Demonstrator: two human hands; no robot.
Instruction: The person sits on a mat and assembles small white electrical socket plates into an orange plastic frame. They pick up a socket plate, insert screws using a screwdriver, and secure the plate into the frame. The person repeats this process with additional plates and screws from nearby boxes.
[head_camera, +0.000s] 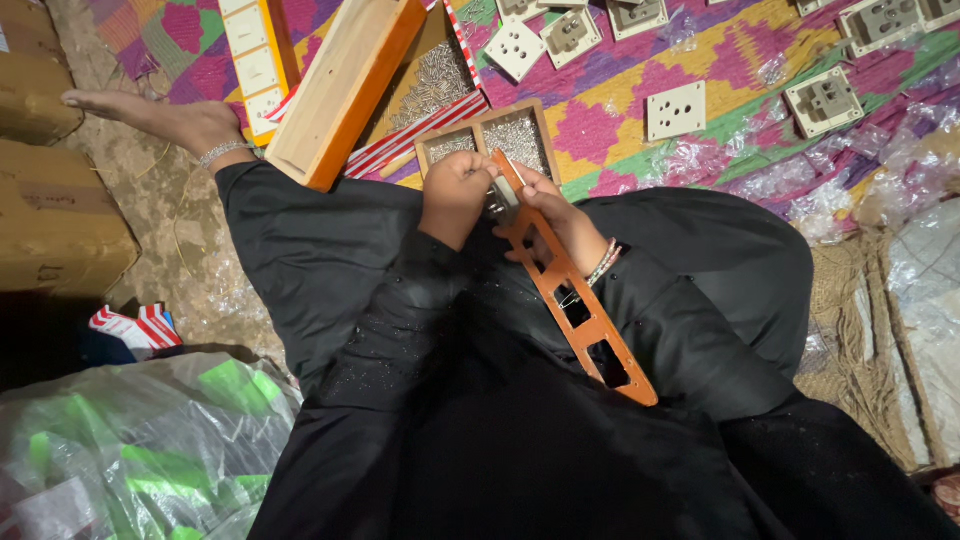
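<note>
A long orange board (585, 315) with several rectangular cut-outs lies slanted across my lap, over black clothing. My right hand (560, 218) grips its upper end from underneath; there are bangles on that wrist. My left hand (455, 195) is closed in a fist at the same end, pressed on a small grey-white socket part (500, 205) set into the board. What the fist encloses is hidden. Just beyond both hands sits a small wooden tray (520, 108) with two compartments of small metal screws.
On the colourful woven mat (600, 110) are an orange wooden box (345, 85), a carton of screws (435, 75), white socket plates (676, 110) and crumpled clear wrappers (800, 175). My bare foot (150, 115) rests at the left near cardboard boxes (50, 220). A plastic bag (130, 450) lies lower left.
</note>
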